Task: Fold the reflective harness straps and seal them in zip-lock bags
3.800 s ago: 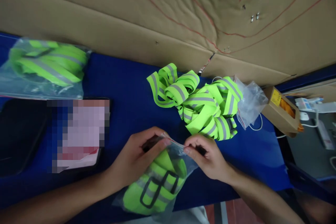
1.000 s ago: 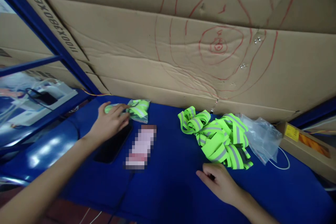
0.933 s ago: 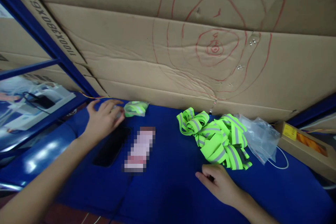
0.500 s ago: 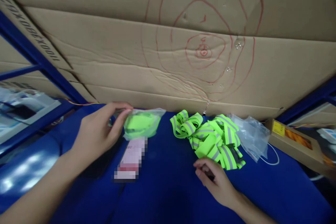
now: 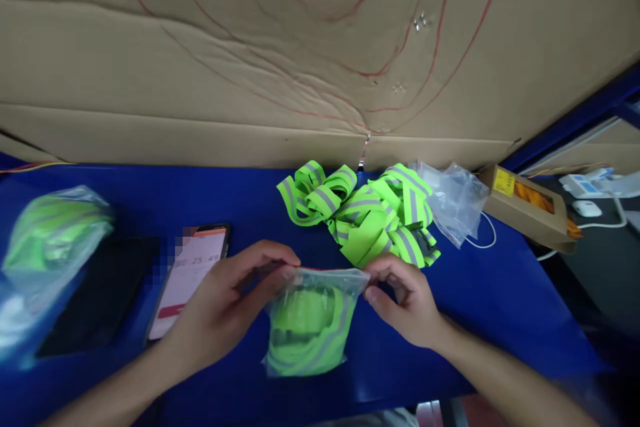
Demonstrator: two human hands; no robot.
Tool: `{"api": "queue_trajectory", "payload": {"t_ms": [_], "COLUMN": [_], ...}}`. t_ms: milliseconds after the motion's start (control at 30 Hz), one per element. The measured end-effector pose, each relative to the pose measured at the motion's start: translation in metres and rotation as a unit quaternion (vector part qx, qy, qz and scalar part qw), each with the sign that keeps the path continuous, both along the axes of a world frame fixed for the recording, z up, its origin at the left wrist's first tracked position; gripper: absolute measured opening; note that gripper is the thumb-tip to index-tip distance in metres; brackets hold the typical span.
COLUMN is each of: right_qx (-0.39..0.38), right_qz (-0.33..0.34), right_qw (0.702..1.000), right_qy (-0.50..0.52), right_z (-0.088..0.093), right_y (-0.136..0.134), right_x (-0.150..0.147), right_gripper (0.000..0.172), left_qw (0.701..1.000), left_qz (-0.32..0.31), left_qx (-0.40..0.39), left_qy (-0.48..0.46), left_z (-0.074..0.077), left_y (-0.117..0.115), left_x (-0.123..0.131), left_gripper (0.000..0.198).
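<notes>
A clear zip-lock bag (image 5: 311,340) with a coiled neon-green reflective strap inside hangs at the middle front, over the blue table. Pinched at its upper left corner is my left hand (image 5: 225,303), thumb and forefinger closed on the zip edge. At the upper right corner my right hand (image 5: 407,300) grips the same edge between thumb and fingers. Just beyond lies a loose heap of green straps (image 5: 373,210) with grey reflective stripes. Another filled bag (image 5: 55,233), blurred, rests at the far left.
Left of my left hand are a phone (image 5: 193,280) with a lit screen and a flat black object (image 5: 100,307). Clear plastic bags (image 5: 455,197), a white cable (image 5: 493,230) and a cardboard box (image 5: 530,210) sit at the right. Cardboard with red rings (image 5: 210,140) stands behind.
My left hand has brought the bag rightward and nearer to me. My right hand, formerly beside the strap heap, has taken hold of the bag's other corner. The view has tilted down.
</notes>
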State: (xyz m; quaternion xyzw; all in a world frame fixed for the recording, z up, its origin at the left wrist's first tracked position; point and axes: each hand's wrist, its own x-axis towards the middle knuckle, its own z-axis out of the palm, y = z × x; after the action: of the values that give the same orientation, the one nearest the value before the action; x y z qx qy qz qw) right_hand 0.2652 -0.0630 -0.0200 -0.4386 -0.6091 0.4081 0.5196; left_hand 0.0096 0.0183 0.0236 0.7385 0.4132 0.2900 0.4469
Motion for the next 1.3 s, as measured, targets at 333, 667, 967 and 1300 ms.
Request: {"api": "queue_trajectory", "payload": {"t_ms": [333, 667, 967, 1300], "right_qx": [-0.01, -0.011, -0.046, -0.064], "right_qz": [-0.058, -0.101, -0.072, -0.017], "right_qw": [0.996, 0.981, 0.989, 0.989], "right_qy": [-0.069, -0.166, -0.12, -0.13], "right_z": [0.008, 0.011, 0.005, 0.002], "right_y": [0.005, 0.004, 0.005, 0.005], "right_x": [0.0, 0.001, -0.001, 0.0], "right_gripper": [0.013, 0.013, 0.017, 0.008], "left_qw": [0.891, 0.936, 0.937, 0.967], "left_qz": [-0.032, -0.074, -0.084, -0.056], "left_qx": [-0.393, -0.33, -0.328, -0.239], "left_qy": [-0.225, -0.098, -0.082, -0.069], "left_z": [-0.033, -0.039, -0.04, -0.033], "left_y": [0.009, 0.003, -0.002, -0.005], "left_x": [-0.001, -0.004, -0.004, -0.001], "left_gripper": [0.052, 0.026, 0.024, 0.029]}}
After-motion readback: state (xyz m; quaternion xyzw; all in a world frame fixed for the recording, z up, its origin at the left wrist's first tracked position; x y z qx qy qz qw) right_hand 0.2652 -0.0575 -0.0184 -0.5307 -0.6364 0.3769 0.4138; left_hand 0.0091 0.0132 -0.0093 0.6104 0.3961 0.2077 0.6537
